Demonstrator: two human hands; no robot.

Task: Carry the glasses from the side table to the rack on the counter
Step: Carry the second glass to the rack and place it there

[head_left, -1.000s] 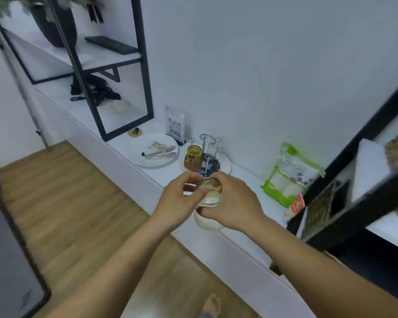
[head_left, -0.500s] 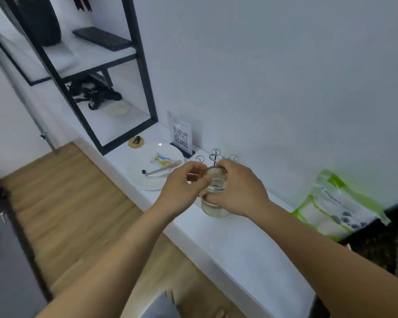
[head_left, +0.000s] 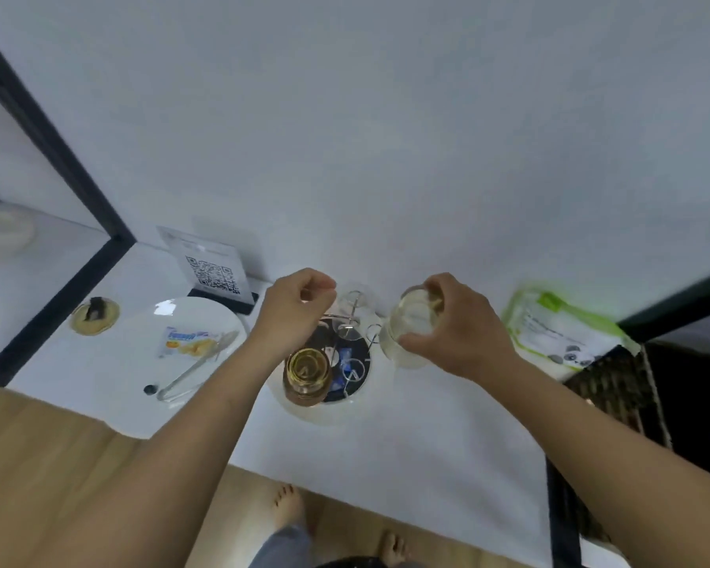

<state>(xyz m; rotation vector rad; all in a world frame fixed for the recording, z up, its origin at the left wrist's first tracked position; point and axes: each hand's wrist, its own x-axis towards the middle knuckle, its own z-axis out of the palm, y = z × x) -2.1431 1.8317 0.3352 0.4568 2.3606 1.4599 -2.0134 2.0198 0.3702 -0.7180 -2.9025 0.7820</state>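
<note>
Beside rack (head_left: 354, 367), clear, apparently empty glass (head_left: 411, 326)

QR code on sign (head_left: 213, 273), packet (head_left: 189, 343) lettering blurred

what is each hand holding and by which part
Right hand grips the clear glass round its side. Left hand: curled over the rack, hold unclear.

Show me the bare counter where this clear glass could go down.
Bare counter lies along the near edge, in front of the rack. It is crowded further back: the rack in the centre, the plate to its left, the green bag to its right.
</note>
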